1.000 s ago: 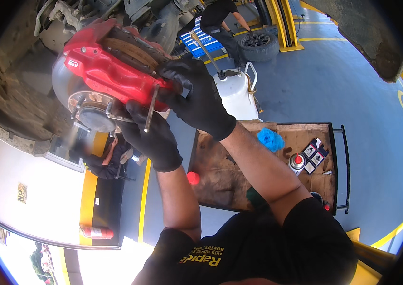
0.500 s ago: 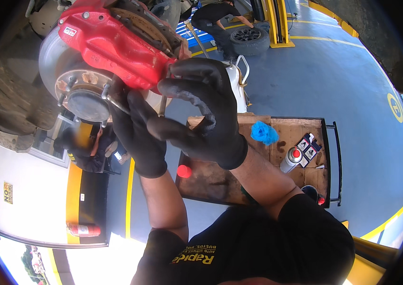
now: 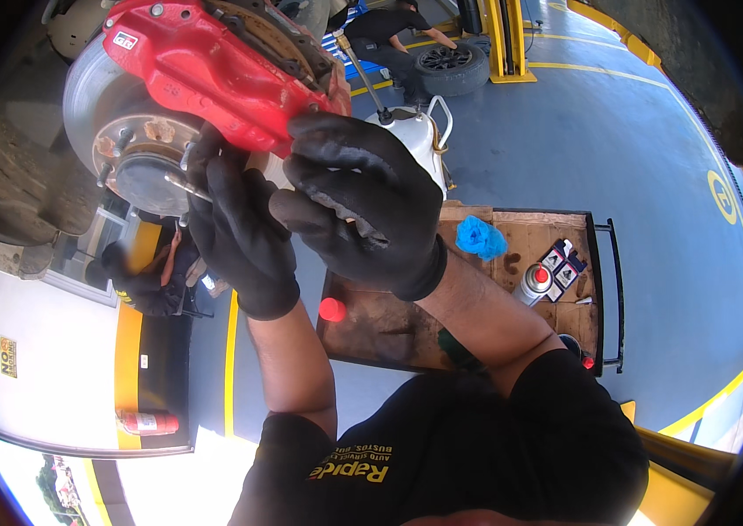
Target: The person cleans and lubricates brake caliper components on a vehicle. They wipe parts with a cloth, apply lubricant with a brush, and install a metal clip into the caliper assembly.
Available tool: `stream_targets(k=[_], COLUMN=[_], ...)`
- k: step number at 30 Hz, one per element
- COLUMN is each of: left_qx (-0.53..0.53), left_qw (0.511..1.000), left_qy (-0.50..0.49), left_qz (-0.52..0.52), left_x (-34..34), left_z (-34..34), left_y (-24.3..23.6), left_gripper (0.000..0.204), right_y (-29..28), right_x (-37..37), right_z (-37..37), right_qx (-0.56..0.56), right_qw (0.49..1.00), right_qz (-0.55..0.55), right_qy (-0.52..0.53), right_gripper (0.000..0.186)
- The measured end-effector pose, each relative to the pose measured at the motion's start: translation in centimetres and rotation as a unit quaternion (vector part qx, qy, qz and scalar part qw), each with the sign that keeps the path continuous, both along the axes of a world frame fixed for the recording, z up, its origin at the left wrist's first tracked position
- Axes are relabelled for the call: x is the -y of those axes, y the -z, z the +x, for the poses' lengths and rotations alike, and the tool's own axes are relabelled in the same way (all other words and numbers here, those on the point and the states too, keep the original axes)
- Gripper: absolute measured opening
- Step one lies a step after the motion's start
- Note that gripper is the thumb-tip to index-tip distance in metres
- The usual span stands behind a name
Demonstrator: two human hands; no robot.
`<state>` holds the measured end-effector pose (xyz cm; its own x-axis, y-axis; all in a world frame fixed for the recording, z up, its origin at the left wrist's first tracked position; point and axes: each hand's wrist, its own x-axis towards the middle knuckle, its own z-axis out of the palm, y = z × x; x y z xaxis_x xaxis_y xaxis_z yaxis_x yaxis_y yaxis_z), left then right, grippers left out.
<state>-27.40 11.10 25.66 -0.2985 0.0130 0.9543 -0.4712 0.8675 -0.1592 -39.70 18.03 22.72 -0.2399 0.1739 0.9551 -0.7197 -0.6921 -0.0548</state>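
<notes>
A red brake caliper (image 3: 213, 83) sits over a grey brake disc (image 3: 91, 96), beside a wheel hub (image 3: 156, 180) with bare studs. Black gloves cover both my hands. My left hand (image 3: 244, 232) is below the caliper, close to the hub, its fingers bent together. A thin metal rod (image 3: 187, 187) sticks out from between them toward the studs. At the caliper's lower right end, my right hand (image 3: 367, 206) has its fingers curled with the fingertips against the red housing. Whatever lies inside that grip is hidden by the glove.
Below my arms stands a cart (image 3: 398, 337) with a cardboard-covered top. On it are a blue crumpled glove or cloth (image 3: 481, 238), a spray can (image 3: 533, 285), small boxes (image 3: 562, 267) and a red cap (image 3: 332, 309). A white tank (image 3: 415, 131) stands behind. One person handles a wheel (image 3: 450, 70); another sits left.
My right hand's fingers have curled in more tightly at the caliper's end. An upright rod that showed between my hands is now hidden. The whole view has shifted slightly.
</notes>
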Motion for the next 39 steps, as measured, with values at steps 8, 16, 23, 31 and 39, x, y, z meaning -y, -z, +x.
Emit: stream_targets(k=[8,16,23,31,39], left_qx=[0.006,-0.006,0.052,-0.194,-0.143], left_qw=[1.0,0.996,0.995,0.916,0.965], left_qy=[0.018,0.088,-0.032,0.207,0.067], left_qz=[-0.01,-0.002,-0.082,0.285,0.211], left_x=[0.3,1.3,1.4,-0.6,-3.0], left_z=[0.4,0.1,0.9,0.3,-0.8], left_y=[0.1,0.7,0.4,0.7,-0.2], left_gripper=[0.03,0.031,0.029,0.025,0.027], right_y=[0.1,-0.5,0.2,3.1,0.4], right_x=[0.3,0.5,3.5,3.7,5.9], right_z=[0.0,-0.8,-2.3,-6.1,-5.6], right_qx=[0.015,0.043,0.092,0.195,0.069], right_qw=[0.999,0.998,0.992,0.953,0.981], right_qz=[0.01,0.037,0.068,0.122,0.115], right_qy=[-0.027,-0.021,-0.053,-0.199,-0.142], right_gripper=[0.035,0.031,0.033,0.065,0.109])
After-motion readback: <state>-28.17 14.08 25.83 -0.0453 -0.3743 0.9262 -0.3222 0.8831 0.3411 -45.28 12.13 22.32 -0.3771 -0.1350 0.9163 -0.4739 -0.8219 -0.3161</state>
